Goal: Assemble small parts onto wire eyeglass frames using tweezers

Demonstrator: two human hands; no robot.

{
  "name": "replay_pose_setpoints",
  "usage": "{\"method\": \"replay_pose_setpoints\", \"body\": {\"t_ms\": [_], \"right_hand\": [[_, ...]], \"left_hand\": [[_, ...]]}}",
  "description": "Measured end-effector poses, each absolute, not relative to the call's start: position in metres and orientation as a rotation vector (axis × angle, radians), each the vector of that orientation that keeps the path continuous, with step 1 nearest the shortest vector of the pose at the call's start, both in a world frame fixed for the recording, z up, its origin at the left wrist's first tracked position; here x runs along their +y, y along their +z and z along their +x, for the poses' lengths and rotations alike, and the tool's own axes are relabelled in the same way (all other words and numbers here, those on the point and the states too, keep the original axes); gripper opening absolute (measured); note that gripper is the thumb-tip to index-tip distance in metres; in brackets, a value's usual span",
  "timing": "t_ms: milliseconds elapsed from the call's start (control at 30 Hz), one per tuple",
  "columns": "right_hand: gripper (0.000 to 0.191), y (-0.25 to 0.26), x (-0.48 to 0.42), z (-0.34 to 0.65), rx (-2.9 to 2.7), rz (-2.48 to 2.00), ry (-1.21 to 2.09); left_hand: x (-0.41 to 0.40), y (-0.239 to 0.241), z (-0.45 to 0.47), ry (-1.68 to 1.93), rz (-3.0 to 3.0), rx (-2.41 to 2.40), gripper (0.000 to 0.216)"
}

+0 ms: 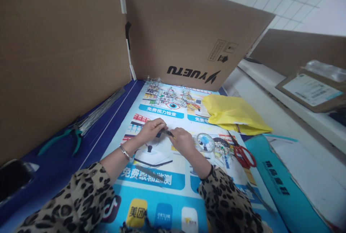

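Note:
My left hand is closed in a pinch over the printed sheet, at one end of a thin dark piece. My right hand has its fingers closed on the other end of this piece. What kind of thing it is does not show. Beneath both hands lies the colourful printed sheet. To the right of my right hand sit a clear round dish and a small tangled pile of beaded wire pieces. Farther right are scissors with red handles.
Cardboard panels wall off the back and left. Teal-handled pliers, a bundle of thin wires and a phone lie at left. A yellow bag, a teal packet and more tangled pieces are around the sheet.

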State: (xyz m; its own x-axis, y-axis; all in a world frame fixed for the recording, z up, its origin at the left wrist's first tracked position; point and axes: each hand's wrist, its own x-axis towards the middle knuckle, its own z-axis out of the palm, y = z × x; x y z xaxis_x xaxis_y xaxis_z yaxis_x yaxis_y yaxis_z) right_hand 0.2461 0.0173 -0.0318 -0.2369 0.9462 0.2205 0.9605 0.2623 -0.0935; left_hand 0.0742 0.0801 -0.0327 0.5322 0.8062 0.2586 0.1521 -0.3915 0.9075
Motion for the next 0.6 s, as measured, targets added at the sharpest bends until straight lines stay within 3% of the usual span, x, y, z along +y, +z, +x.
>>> {"method": "replay_pose_setpoints", "body": {"t_ms": [200, 600], "right_hand": [[0.016, -0.041, 0.022, 0.249, -2.189, -1.621, -0.183], [0.02, -0.049, 0.03, 0.255, -1.921, -1.647, 0.074]], "left_hand": [[0.084, -0.031, 0.075, 1.033, 1.61, 0.9, 0.021], [0.083, -0.031, 0.079, 1.008, 1.469, 0.934, 0.022]]}}
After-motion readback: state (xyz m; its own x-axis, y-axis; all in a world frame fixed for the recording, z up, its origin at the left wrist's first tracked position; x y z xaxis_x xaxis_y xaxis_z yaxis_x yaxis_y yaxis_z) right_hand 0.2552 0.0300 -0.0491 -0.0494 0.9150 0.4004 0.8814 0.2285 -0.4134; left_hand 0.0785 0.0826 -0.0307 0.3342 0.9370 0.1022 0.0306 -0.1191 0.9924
